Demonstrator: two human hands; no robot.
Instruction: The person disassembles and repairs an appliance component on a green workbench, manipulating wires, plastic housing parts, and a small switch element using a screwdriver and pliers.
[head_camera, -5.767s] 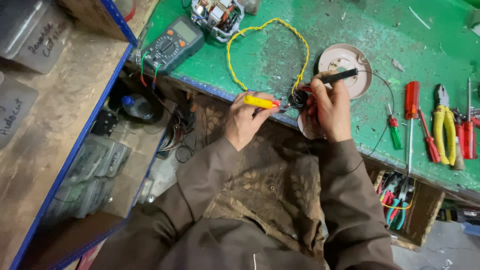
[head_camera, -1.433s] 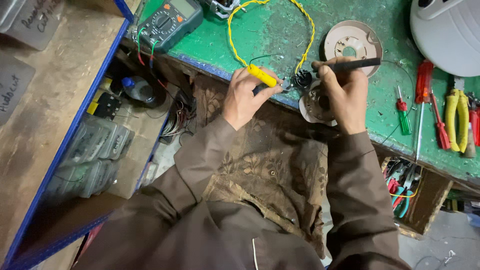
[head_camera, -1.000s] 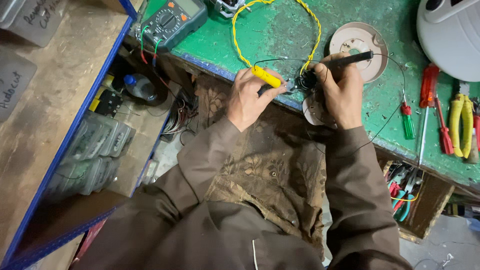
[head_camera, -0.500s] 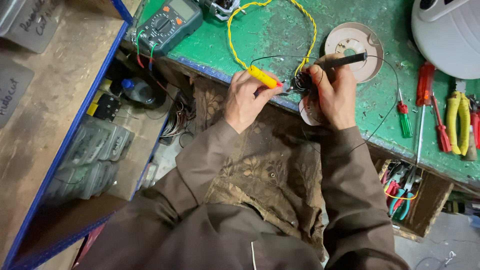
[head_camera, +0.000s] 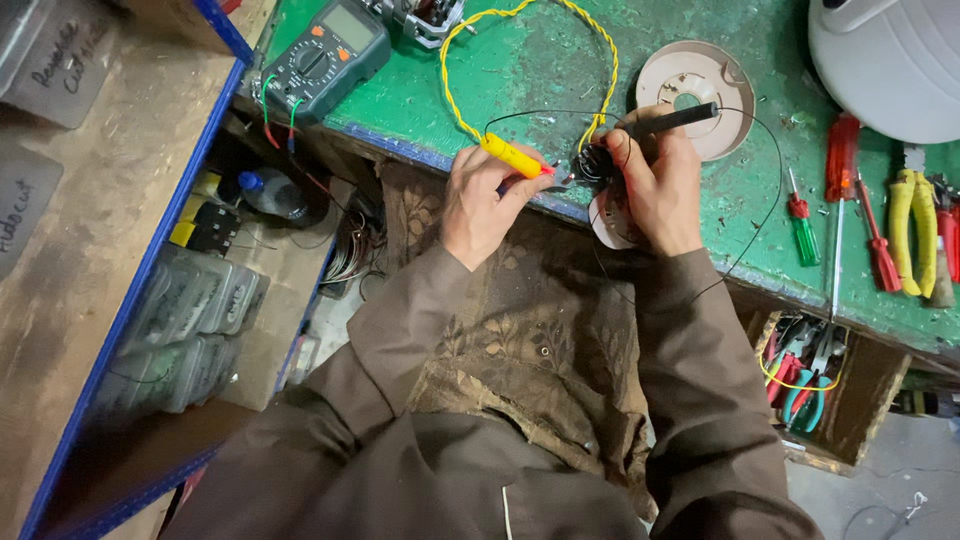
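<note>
At the front edge of a green workbench (head_camera: 520, 90), my left hand (head_camera: 484, 200) grips a yellow probe (head_camera: 512, 156) with its tip pointing right at a small dark part (head_camera: 594, 164). My right hand (head_camera: 662, 186) holds that part together with a black probe (head_camera: 672, 120) that sticks out to the right. A white round piece (head_camera: 606, 222) shows under my right palm. A twisted yellow wire (head_camera: 560, 40) loops from the probe area toward the back of the bench. A thin black lead (head_camera: 765, 200) curves round to the right.
A multimeter (head_camera: 325, 55) lies at the bench's back left, a beige round plate (head_camera: 700, 85) behind my right hand, a white round housing (head_camera: 885, 60) at the top right. Red screwdrivers (head_camera: 845, 170) and yellow pliers (head_camera: 912, 225) lie right. A blue-framed shelf (head_camera: 150, 260) stands left.
The view has shifted slightly. Both hands stay at the bench edge with the probes on the small part; the black probe has tilted a little.
</note>
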